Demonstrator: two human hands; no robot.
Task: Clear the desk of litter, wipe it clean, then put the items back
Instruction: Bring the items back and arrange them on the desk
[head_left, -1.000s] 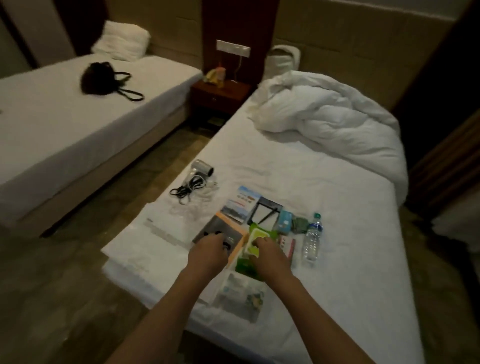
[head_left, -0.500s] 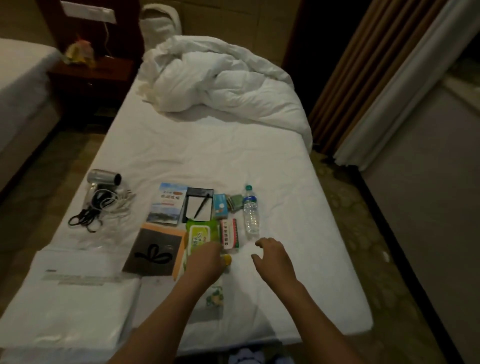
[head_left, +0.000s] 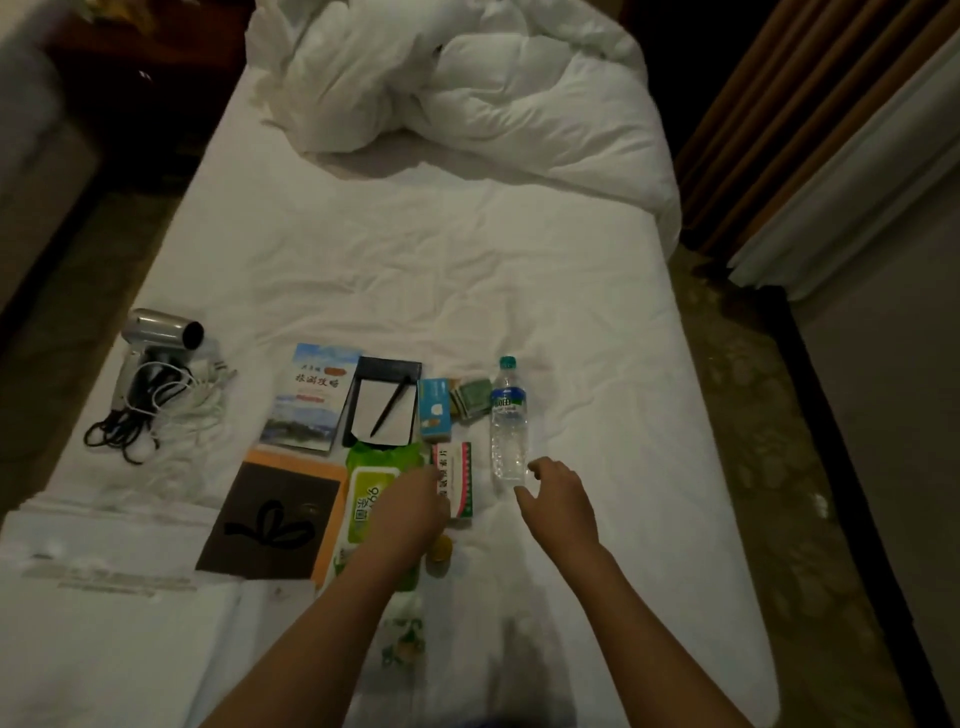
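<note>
While the left hand (head_left: 415, 506) lies over the green wipes pack (head_left: 371, 499), its fingers reach toward the red-and-white box (head_left: 457, 478); light is poor, so I can't tell whether they pinch anything. Right hand (head_left: 558, 499) hovers w/ fingers spread and loosely curved, holding nothing, tips just beside the base of the water bottle (head_left: 508, 415), which lies flat on the bed (head_left: 467, 260). Farther out: notepad w/ pen (head_left: 384, 402), brochure (head_left: 314, 397), hair dryer (head_left: 156, 358) w/ tangled cord. Risk, I judge: the bottle is round and the sheet soft, so a nudge from those fingers could roll it off toward the bed edge. A small yellow item (head_left: 441, 548) beside the left wrist could get knocked too.
</note>
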